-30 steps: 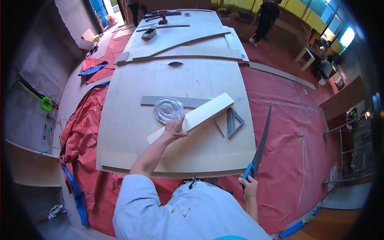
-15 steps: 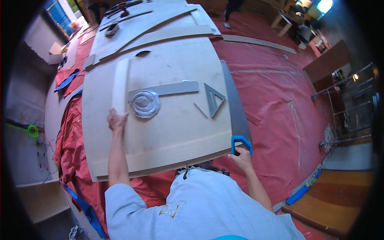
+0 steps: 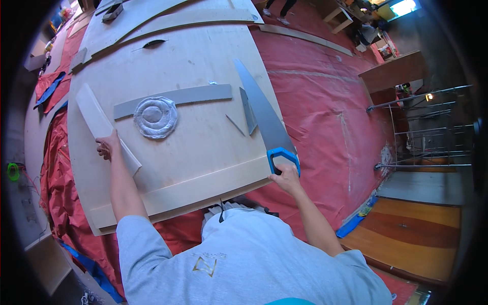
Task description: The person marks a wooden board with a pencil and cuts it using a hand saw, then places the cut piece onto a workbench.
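Note:
My right hand point(image 3: 286, 178) is wrapped round the blue handle of a hand saw point(image 3: 264, 109). The saw's grey blade points away from me along the board's right edge, partly covering a grey set square point(image 3: 248, 113). On the left, my left hand point(image 3: 108, 145) grips the edge of a long white strip point(image 3: 92, 109), which slants across the wooden board point(image 3: 198, 147). Between my hands lie a round silvery coiled pad point(image 3: 155, 117) and a flat grey strip with a toothed edge point(image 3: 203, 94). A thin pencil-like stick point(image 3: 235, 125) rests beside the set square.
Wooden battens point(image 3: 168, 21) lie across the far part of the board, near a small dark curved piece point(image 3: 154, 43). Red sheeting point(image 3: 320, 132) covers the floor. Metal scaffold-like rails point(image 3: 422, 165) and a brown wooden panel point(image 3: 417, 231) are at right. Another person's legs point(image 3: 280, 9) show far off.
The saw has come up from beside the board's right edge to over it, blade pointing away. The white strip has swung from straight to slanted in my left hand. My view has shifted right.

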`<action>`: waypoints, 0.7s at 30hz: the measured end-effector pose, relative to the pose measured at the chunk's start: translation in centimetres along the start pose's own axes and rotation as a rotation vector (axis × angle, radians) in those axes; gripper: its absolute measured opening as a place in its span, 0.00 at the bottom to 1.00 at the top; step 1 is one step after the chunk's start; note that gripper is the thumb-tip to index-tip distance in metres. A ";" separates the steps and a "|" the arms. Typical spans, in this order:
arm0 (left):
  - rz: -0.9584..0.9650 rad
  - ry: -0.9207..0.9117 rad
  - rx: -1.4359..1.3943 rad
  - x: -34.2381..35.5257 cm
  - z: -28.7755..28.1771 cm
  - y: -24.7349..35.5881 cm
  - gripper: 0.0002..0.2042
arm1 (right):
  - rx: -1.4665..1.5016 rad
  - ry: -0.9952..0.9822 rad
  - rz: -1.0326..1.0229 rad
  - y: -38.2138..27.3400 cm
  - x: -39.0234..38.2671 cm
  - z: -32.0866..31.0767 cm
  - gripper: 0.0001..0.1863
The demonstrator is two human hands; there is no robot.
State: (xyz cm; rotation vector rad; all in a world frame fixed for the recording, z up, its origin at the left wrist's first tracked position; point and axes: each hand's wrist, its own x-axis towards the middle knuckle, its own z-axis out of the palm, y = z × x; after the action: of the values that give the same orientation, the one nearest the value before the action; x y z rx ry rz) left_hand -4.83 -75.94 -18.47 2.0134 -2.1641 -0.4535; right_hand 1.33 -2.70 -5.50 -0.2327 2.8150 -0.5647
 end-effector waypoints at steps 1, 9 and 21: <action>-0.009 -0.027 0.035 0.0 0.8 -0.1 0.54 | -0.022 -0.003 -0.015 0.5 0.9 0.0 0.22; 0.301 -0.082 0.126 -6.5 -2.1 -4.9 0.49 | -0.318 -0.064 0.042 8.4 10.4 -0.6 0.26; 1.296 -0.591 0.257 -37.1 -6.1 -17.0 0.51 | -0.420 -0.198 0.027 12.2 18.1 1.1 0.26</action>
State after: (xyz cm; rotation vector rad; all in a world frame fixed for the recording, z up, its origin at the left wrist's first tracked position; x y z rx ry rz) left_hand 16.42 -40.79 -14.65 0.1474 -3.3474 -0.5657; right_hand -16.92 4.30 -15.40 -0.3099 2.7053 0.0616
